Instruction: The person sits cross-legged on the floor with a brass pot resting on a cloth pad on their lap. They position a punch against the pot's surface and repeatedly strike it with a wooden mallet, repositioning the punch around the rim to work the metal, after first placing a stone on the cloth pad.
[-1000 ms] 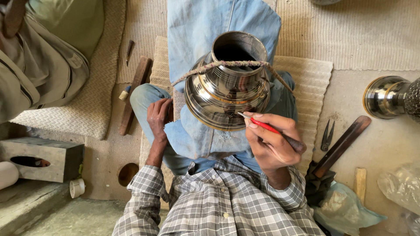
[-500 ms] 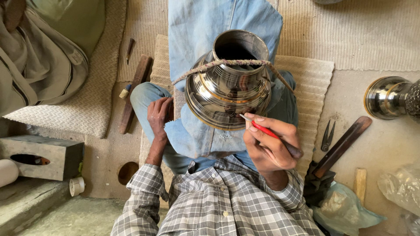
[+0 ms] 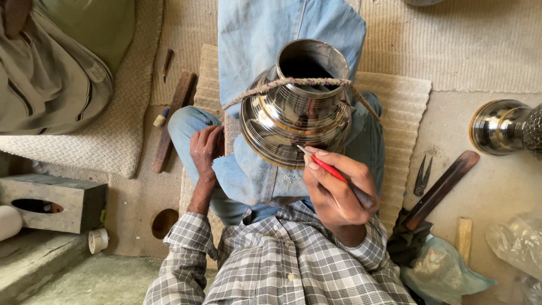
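A shiny metal vase with gold bands lies on its side across my lap, its open mouth pointing away, on a blue denim cloth. A twisted cord runs over its neck. My right hand grips a red-handled engraving tool like a pen, its tip touching the vase's wide rim. My left hand rests on my left knee beside the vase, gripping the edge of the denim cloth.
Another shiny metal vessel lies at the right. Small snips, a long dark wooden stick and a plastic bag sit on the floor at the right. At the left are wooden sticks, a grey block and folded fabric.
My right hand shifted slightly along the vase's rim with the tool. The vase and my left hand have stayed put.
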